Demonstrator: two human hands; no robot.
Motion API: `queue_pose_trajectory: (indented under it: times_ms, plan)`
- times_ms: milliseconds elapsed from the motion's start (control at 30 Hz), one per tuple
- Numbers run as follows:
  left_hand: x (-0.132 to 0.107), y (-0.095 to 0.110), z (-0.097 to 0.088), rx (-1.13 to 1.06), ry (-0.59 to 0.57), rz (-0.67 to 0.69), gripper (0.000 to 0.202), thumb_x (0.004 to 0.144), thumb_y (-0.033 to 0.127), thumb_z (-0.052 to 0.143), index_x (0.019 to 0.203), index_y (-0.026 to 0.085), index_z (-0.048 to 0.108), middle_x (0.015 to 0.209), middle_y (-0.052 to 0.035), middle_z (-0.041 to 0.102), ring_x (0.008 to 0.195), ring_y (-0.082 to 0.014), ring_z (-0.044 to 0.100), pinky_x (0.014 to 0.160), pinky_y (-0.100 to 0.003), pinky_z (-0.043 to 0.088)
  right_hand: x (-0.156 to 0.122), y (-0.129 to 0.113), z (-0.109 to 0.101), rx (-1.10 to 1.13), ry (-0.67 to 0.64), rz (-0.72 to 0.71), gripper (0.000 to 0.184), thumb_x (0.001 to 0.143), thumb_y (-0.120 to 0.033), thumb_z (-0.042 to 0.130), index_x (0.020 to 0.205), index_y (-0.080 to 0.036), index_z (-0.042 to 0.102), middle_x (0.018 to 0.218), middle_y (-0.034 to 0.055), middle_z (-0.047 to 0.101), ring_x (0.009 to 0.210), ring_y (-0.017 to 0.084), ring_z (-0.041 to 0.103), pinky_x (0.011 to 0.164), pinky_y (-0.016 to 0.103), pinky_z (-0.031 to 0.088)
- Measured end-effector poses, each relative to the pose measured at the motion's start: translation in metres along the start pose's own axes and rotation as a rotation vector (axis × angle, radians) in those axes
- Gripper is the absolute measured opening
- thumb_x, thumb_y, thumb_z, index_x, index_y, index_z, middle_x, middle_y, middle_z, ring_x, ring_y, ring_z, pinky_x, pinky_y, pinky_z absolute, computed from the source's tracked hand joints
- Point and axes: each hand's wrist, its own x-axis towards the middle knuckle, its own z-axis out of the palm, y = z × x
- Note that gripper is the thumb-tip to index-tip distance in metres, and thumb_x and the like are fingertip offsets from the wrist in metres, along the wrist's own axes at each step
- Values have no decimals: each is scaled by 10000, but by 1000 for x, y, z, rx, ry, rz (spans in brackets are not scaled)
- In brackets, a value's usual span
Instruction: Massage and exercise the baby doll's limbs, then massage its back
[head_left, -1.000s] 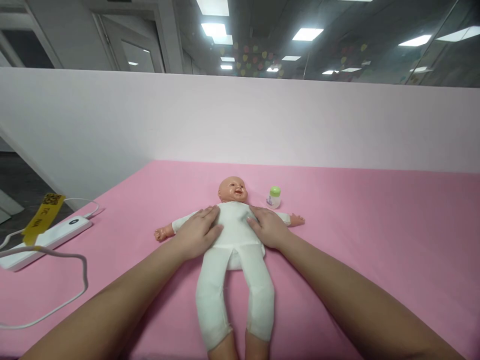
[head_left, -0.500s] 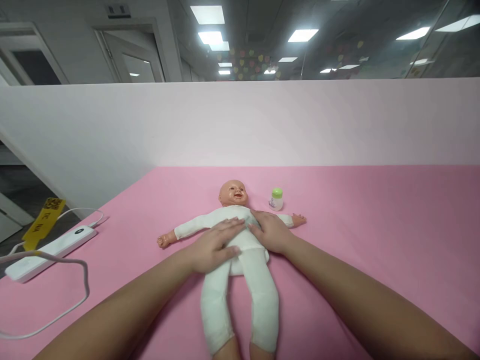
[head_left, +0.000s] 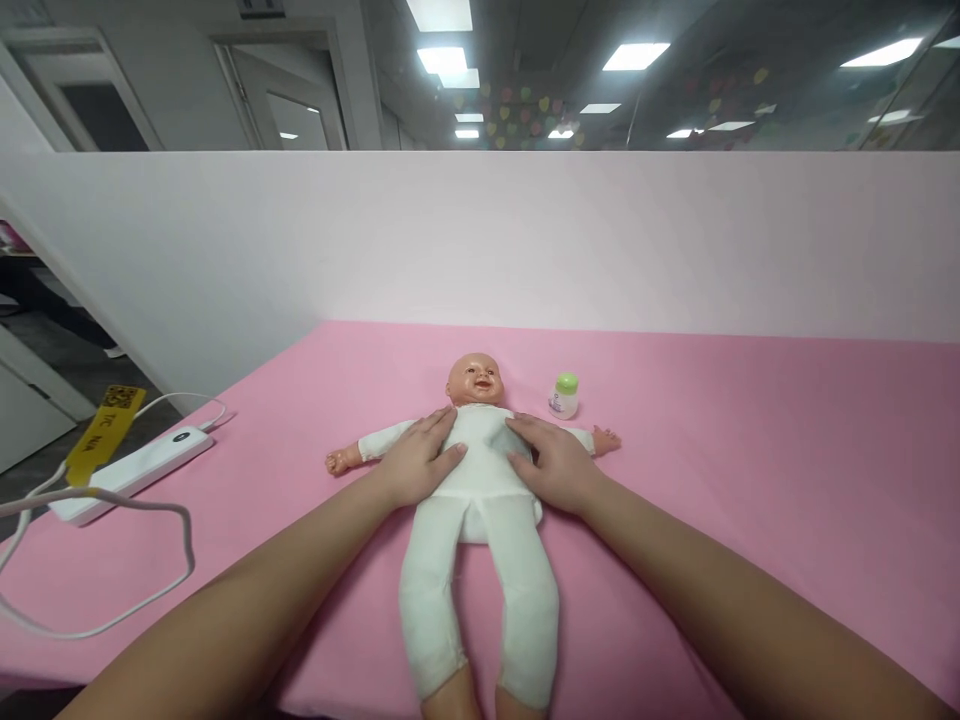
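Observation:
A baby doll (head_left: 480,520) with a white cloth body lies on its back, its arms spread and its head toward the far wall. My left hand (head_left: 424,458) rests on the left side of its chest, fingers stretched toward the shoulder. On the other side of the chest lies my right hand (head_left: 556,462), its fingers extended and the thumb apart. Neither hand grasps anything. Beyond the doll's arm on the right stands a small clear jar (head_left: 563,397) with a green lid.
Pink cloth (head_left: 750,480) covers the table. At the left edge lies a white power strip (head_left: 135,474) with a yellow tag (head_left: 105,432) and a looping grey cable (head_left: 187,535). A white partition (head_left: 562,240) rises along the back.
My left hand has moved from the doll's belly up and left to the side of its chest. My right hand stays on the other side. The camera view has shifted slightly.

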Motion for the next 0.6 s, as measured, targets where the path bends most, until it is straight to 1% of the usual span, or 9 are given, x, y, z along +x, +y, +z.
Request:
queue_pose_trajectory:
  times_ms: [67, 133, 200, 267, 300, 367, 467, 533, 600]
  plan:
    - [-2, 1, 2, -8, 10, -2, 800, 1049, 674, 295, 1684, 186, 275, 1728, -113, 292, 1603, -295, 265, 1309, -495, 232, -5, -13, -7, 45, 14, -117, 533, 944, -313, 640, 1462, -191, 616, 1527, 131, 575, 1424, 326, 539, 1203, 536, 431]
    - [-4, 2, 2, -13, 7, -12, 797, 1053, 671, 286, 1682, 183, 279, 1730, -109, 288, 1604, -291, 263, 1311, -488, 230, -13, -35, -17, 169, -26, -329, 500, 964, -276, 613, 1460, -218, 611, 1469, 110, 632, 1381, 294, 584, 1180, 504, 461]
    - [-5, 4, 2, -15, 4, -16, 799, 1056, 669, 283, 1680, 171, 284, 1729, -109, 288, 1608, -289, 252, 1314, -487, 224, -22, -59, -24, 350, -170, -522, 461, 1002, -247, 563, 1461, -230, 601, 1415, 96, 675, 1339, 250, 621, 1142, 439, 500]
    - [-5, 5, 1, -17, 5, -9, 791, 1061, 659, 280, 1677, 164, 289, 1725, -113, 296, 1609, -287, 250, 1314, -491, 226, -28, -77, -26, 469, -267, -613, 441, 1019, -259, 549, 1454, -219, 604, 1367, 102, 703, 1303, 227, 650, 1110, 391, 521]
    - [-5, 5, 2, -19, 9, -3, 781, 1064, 650, 278, 1675, 165, 294, 1722, -114, 303, 1607, -285, 255, 1314, -493, 228, -29, -82, -24, 481, -292, -631, 435, 1017, -275, 557, 1443, -210, 613, 1360, 109, 707, 1296, 228, 654, 1111, 388, 518]
    - [-5, 5, 2, -23, 19, 7, 752, 1074, 626, 268, 1672, 170, 305, 1720, -113, 307, 1605, -277, 264, 1315, -491, 231, -26, -79, -17, 440, -295, -633, 441, 1015, -333, 574, 1431, -198, 626, 1385, 129, 690, 1309, 245, 646, 1127, 411, 503]
    - [-4, 3, 5, -29, 38, 9, 719, 1087, 591, 251, 1663, 168, 327, 1719, -108, 305, 1603, -264, 268, 1320, -480, 226, -12, -55, -4, 294, -252, -559, 513, 1024, -453, 586, 1470, -200, 605, 1489, 148, 610, 1406, 292, 561, 1205, 498, 421]
    - [-4, 2, 6, -28, 38, 6, 717, 1088, 584, 250, 1659, 159, 334, 1718, -112, 306, 1602, -265, 273, 1320, -482, 229, -1, -34, 2, 187, -249, -468, 587, 1035, -511, 580, 1538, -210, 543, 1559, 143, 542, 1480, 313, 473, 1256, 554, 334]
    - [-3, 2, 6, -24, 29, 9, 726, 1087, 585, 251, 1659, 146, 333, 1717, -120, 305, 1601, -272, 274, 1319, -487, 230, 8, -15, 5, 101, -245, -358, 622, 1055, -531, 549, 1589, -219, 479, 1615, 136, 470, 1529, 318, 399, 1277, 580, 286]
